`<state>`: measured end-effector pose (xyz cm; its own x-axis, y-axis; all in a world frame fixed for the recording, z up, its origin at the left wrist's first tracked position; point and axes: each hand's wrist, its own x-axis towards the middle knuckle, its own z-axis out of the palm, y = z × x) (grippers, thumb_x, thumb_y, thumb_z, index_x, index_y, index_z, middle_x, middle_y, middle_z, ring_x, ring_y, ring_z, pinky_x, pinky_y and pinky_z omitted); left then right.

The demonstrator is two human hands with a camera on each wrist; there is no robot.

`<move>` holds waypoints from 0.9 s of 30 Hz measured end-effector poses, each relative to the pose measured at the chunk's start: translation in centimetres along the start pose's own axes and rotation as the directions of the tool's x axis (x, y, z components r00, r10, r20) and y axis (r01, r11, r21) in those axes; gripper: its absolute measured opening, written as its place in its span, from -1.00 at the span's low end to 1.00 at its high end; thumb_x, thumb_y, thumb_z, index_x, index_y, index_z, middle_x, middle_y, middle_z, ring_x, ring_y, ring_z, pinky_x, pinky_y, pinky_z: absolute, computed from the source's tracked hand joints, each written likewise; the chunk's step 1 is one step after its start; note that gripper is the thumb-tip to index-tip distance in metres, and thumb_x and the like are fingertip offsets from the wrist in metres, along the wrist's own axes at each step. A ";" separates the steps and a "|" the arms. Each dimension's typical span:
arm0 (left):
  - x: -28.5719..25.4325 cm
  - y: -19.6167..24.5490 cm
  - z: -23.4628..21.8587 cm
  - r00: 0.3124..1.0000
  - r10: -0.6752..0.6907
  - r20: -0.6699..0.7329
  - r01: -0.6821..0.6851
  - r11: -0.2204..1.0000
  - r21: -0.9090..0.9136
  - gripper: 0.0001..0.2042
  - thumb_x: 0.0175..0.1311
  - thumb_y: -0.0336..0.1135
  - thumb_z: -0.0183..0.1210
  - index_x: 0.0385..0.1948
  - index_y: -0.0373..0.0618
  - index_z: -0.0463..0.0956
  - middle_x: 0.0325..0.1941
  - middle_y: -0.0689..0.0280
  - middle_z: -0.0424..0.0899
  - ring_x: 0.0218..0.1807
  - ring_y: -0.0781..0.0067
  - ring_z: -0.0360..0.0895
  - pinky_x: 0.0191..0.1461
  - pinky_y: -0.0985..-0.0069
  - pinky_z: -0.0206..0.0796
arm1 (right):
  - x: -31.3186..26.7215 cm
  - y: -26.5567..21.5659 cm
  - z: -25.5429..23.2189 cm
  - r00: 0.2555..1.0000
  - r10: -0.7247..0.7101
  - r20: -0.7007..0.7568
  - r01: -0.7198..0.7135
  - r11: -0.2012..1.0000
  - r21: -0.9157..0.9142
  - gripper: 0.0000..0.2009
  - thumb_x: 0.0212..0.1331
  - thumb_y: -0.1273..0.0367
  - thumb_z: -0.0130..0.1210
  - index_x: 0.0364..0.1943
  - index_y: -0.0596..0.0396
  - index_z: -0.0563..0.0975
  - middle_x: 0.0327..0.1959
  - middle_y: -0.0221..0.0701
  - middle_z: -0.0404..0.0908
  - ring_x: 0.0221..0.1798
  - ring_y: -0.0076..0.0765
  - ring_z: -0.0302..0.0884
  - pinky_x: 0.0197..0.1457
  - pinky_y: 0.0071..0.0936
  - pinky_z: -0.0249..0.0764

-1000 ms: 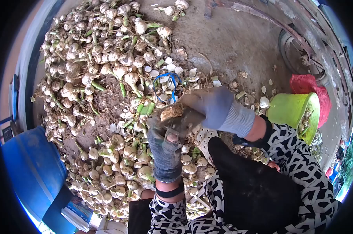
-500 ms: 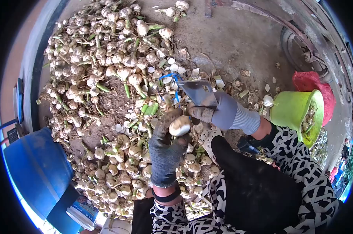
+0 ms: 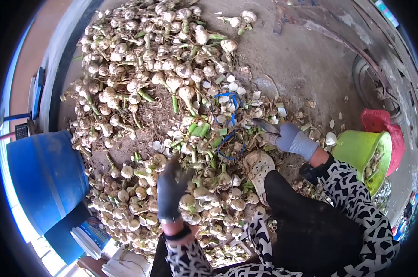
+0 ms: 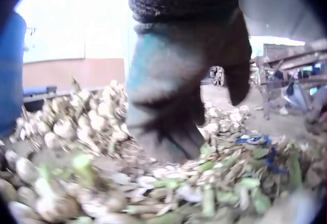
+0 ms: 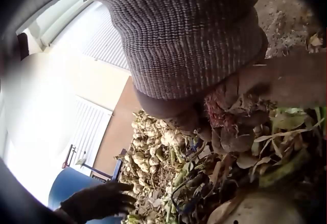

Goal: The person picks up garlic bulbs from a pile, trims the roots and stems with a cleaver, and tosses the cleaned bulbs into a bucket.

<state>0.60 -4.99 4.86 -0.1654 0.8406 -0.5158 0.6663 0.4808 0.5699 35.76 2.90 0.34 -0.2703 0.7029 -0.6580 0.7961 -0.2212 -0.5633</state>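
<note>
My left hand (image 3: 171, 187), in a dark grey glove, hovers over garlic bulbs (image 3: 137, 196) with short-cut stems. In the left wrist view its fingers (image 4: 171, 137) hang fairly straight, thumb apart, and nothing shows between them. My right hand (image 3: 295, 140), in a lighter grey knit glove, grips a broad-bladed knife (image 3: 264, 125) low over the scraps. Its flat brownish blade (image 5: 296, 83) extends sideways from the fingers in the right wrist view. Cut green stems (image 3: 199, 130) and pale peelings lie between the hands. A larger heap of garlic bulbs with stems (image 3: 172, 83) spreads beyond.
A blue tub (image 3: 47, 171) stands at the left. On the right, a lime-green bucket (image 3: 345, 145) tips beside a red mesh sack (image 3: 377, 124). Blue strapping (image 3: 233, 104) lies in the scraps near a perforated pale clog (image 3: 259, 168). A wheel and metal frame are farther right.
The garlic bulb that my left hand held half a second ago has left it, and that hand has moved left. My right hand has moved right with the knife, apart from the left.
</note>
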 end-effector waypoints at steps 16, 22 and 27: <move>12.3 4.8 5.9 0.967 0.255 0.003 -0.132 0.509 -0.851 -0.51 0.25 -0.58 0.10 0.24 -0.10 0.27 0.07 0.26 0.56 0.03 0.49 0.52 0.08 0.59 0.43 | 2.1 -6.5 -0.5 0.887 -0.412 -0.209 0.371 0.905 -0.208 -0.82 0.13 0.21 0.14 -0.25 -0.09 0.59 -0.44 -0.32 0.64 -0.41 -0.10 0.63 -0.29 -0.23 0.54; 4.8 8.7 4.8 0.923 0.385 0.013 -0.244 0.610 -0.754 -0.39 0.24 -0.32 0.23 0.30 -0.16 0.17 0.06 0.18 0.55 -0.07 0.41 0.59 -0.06 0.56 0.51 | 1.2 -9.8 -0.8 0.731 -0.630 -0.262 0.436 0.727 -0.530 -0.82 -0.02 0.27 0.20 -0.33 -0.05 0.53 -0.47 -0.35 0.59 -0.44 -0.14 0.63 -0.41 -0.22 0.53; 2.9 8.7 6.2 0.943 0.321 -0.091 -0.287 0.643 -0.710 -0.21 0.11 -0.09 0.37 0.27 -0.30 0.13 0.01 0.12 0.57 -0.04 0.34 0.60 -0.04 0.49 0.53 | -0.2 -9.0 -0.9 0.739 -0.622 -0.259 0.426 0.730 -0.535 -0.84 0.03 0.35 0.09 -0.28 0.01 0.53 -0.47 -0.31 0.59 -0.47 -0.14 0.65 -0.46 -0.17 0.55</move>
<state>10.38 0.07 4.37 -0.0079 0.9694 -0.2453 -0.0401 0.2448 0.9687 29.12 5.34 6.01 -0.5546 0.8321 -0.0070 0.7552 0.4998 -0.4242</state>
